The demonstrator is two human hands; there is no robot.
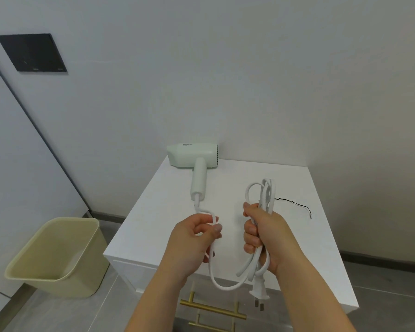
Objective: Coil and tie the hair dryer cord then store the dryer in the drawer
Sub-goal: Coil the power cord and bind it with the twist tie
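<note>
Leftmost: a dark panel (31, 52) on the wall. Below it, a pale yellow bin (82, 236) stands on the floor beside the white cabinet; the part of its inside that shows is bare wall and bottom.

Left hand (192, 240): forearm reaches up from the bottom of the frame and the hand is raised above the tabletop (297, 236). Its thumb and curled fingers pinch the white cord (225, 288) a short way from where it leaves the handle.

Hair dryer (192, 155): pale green, lying on the tabletop at the back left corner near the wall, handle pointing toward the person. The cord sags in a loop between the two hands.

Right hand (261, 236): upright fist, fingers wrapped tight around a bundle of cord loops. Loops stick out above and below the fist. The plug (259, 292) hangs beneath it.

Gold drawer handles (213, 309) show below the cabinet's front edge.

Rightmost: a thin black wire (295, 204) lies on the tabletop, beyond the right hand.
</note>
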